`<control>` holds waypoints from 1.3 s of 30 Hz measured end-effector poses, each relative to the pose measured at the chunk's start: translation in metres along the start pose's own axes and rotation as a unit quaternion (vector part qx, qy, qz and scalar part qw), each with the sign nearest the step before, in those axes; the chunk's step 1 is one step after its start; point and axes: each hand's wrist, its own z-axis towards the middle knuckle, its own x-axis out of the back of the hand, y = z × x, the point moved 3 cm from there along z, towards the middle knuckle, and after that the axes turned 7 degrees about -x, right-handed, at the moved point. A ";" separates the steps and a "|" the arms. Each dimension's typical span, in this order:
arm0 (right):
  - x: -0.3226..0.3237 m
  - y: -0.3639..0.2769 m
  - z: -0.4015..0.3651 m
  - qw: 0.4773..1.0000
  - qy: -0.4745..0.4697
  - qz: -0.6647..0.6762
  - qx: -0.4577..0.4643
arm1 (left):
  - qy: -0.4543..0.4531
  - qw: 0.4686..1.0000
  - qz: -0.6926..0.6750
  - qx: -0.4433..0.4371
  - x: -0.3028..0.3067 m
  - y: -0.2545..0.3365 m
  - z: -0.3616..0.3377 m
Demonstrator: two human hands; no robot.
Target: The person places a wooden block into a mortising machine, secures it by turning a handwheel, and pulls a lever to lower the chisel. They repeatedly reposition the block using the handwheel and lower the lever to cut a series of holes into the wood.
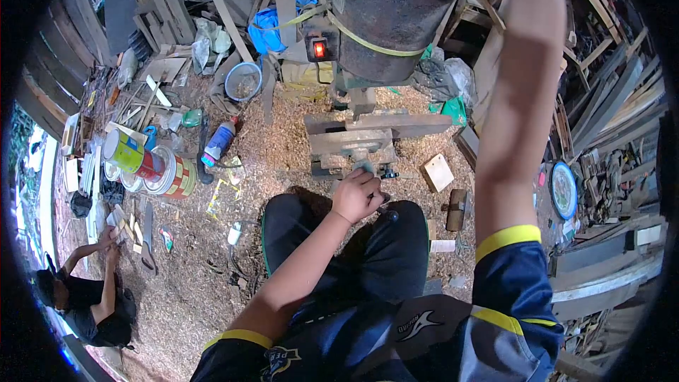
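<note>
Sawdust-strewn brown ground (191, 240) lay beneath the left hand (359, 195), curled narrow mid-frame just below the grey-brown wooden board (339, 142); the right hand's grip, off-frame, couldn't be told

The right forearm (520, 92) runs past the top edge, its hand out of sight. The left hand (358, 197) hides most of whatever its fingers touch, perhaps something greyish. The dark drum (403, 10) is cropped above; the small pieces near another person's hands (110, 239) are too tiny to identify.
</note>
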 end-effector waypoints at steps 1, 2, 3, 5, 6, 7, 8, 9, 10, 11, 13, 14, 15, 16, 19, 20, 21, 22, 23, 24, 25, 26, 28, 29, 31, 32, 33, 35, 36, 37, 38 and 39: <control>-0.001 -0.006 -0.018 1.000 -0.002 0.008 0.025 | 0.000 1.000 -0.002 0.002 -0.001 0.000 0.000; -0.002 -0.008 -0.029 0.999 -0.004 0.016 0.051 | -0.001 1.000 -0.013 0.004 -0.001 0.000 0.000; -0.003 -0.007 -0.032 0.999 -0.003 0.016 0.048 | -0.002 1.000 -0.025 0.007 -0.001 0.000 -0.001; -0.006 -0.008 -0.038 0.998 0.020 0.018 0.055 | -0.016 1.000 -0.019 0.010 0.000 0.000 -0.001; -0.006 -0.010 -0.040 0.998 0.031 0.019 0.060 | -0.026 1.000 -0.011 0.012 0.000 0.000 -0.001; -0.006 -0.010 -0.042 0.998 0.009 0.038 0.052 | -0.021 1.000 -0.006 0.013 0.000 0.001 -0.002; -0.007 -0.010 -0.044 0.998 0.008 0.037 0.053 | -0.021 1.000 -0.006 0.011 -0.002 0.001 -0.002; -0.008 -0.011 -0.045 0.997 0.030 0.038 0.057 | -0.019 1.000 0.002 0.007 -0.004 -0.001 -0.003; -0.008 -0.011 -0.048 0.996 0.053 0.039 0.061 | -0.018 1.000 0.010 0.003 -0.005 -0.002 -0.005; -0.006 -0.016 -0.056 0.998 0.043 0.020 0.050 | -0.018 1.000 0.010 0.002 -0.004 -0.001 -0.006; 0.032 -0.011 -0.089 0.988 -0.091 0.122 0.025 | 0.025 0.999 0.022 -0.001 -0.002 0.002 -0.005; 0.016 -0.016 -0.128 0.990 -0.057 0.125 0.035 | 0.029 0.999 0.022 0.000 0.000 0.002 -0.004; 0.025 -0.015 -0.148 0.975 -0.169 0.131 0.054 | -0.012 1.000 0.014 0.012 0.000 0.000 -0.003; 0.023 -0.017 -0.156 0.985 -0.122 0.099 0.074 | -0.053 0.998 0.007 0.024 -0.002 -0.003 -0.003; 0.028 -0.021 -0.155 0.976 -0.179 0.105 0.062 | -0.039 0.999 0.009 0.017 -0.005 -0.004 -0.006; 0.028 -0.022 -0.154 0.980 -0.169 0.102 0.035 | -0.041 0.999 0.009 0.015 -0.005 -0.004 -0.006; 0.026 -0.021 -0.151 0.982 -0.162 0.100 0.007 | -0.039 0.999 0.006 0.018 -0.004 -0.005 -0.004; 0.023 -0.023 -0.151 0.981 -0.162 0.101 0.008 | -0.037 0.999 0.002 0.023 -0.003 -0.005 -0.004; 0.019 -0.024 -0.154 0.981 -0.176 0.077 0.004 | -0.038 0.999 0.003 0.024 -0.003 -0.004 -0.004; 0.019 -0.023 -0.155 0.981 -0.188 0.054 0.000 | -0.037 0.999 0.004 0.027 -0.003 -0.002 -0.005; 0.029 -0.019 -0.153 0.976 -0.203 0.080 0.005 | -0.034 0.999 0.006 0.029 -0.002 -0.002 -0.003; 0.033 -0.017 -0.150 0.976 -0.204 0.082 0.006 | -0.034 0.999 0.008 0.030 -0.002 -0.003 -0.002; 0.036 -0.016 -0.147 0.957 -0.260 0.126 0.014 | -0.027 0.999 0.015 0.021 -0.002 -0.002 -0.002; 0.037 -0.016 -0.152 0.965 -0.238 0.104 0.031 | -0.019 0.999 0.023 0.016 -0.001 -0.001 -0.001; 0.039 -0.016 -0.164 0.969 -0.227 0.090 0.047 | -0.024 0.999 0.018 0.019 -0.003 -0.004 -0.003; 0.040 -0.017 -0.169 0.972 -0.213 0.074 0.064 | -0.031 0.999 0.011 0.020 -0.003 -0.003 -0.006; 0.040 -0.017 -0.171 0.972 -0.211 0.069 0.074 | -0.025 0.999 0.015 0.028 -0.004 -0.002 -0.004; 0.037 -0.018 -0.178 0.974 -0.205 0.073 0.066 | -0.030 0.999 0.005 0.026 -0.003 0.000 -0.003; 0.034 -0.019 -0.179 0.975 -0.199 0.074 0.061 | -0.033 0.999 -0.006 0.022 -0.002 0.000 -0.001; 0.033 -0.019 -0.180 0.975 -0.196 0.081 0.058 | -0.032 0.999 -0.003 0.021 -0.002 0.000 -0.001; 0.034 -0.019 -0.180 0.975 -0.197 0.082 0.061 | -0.029 0.999 0.007 0.019 -0.004 -0.001 -0.002; 0.034 -0.019 -0.180 0.976 -0.194 0.079 0.064 | -0.026 0.999 0.016 0.018 -0.004 0.000 -0.004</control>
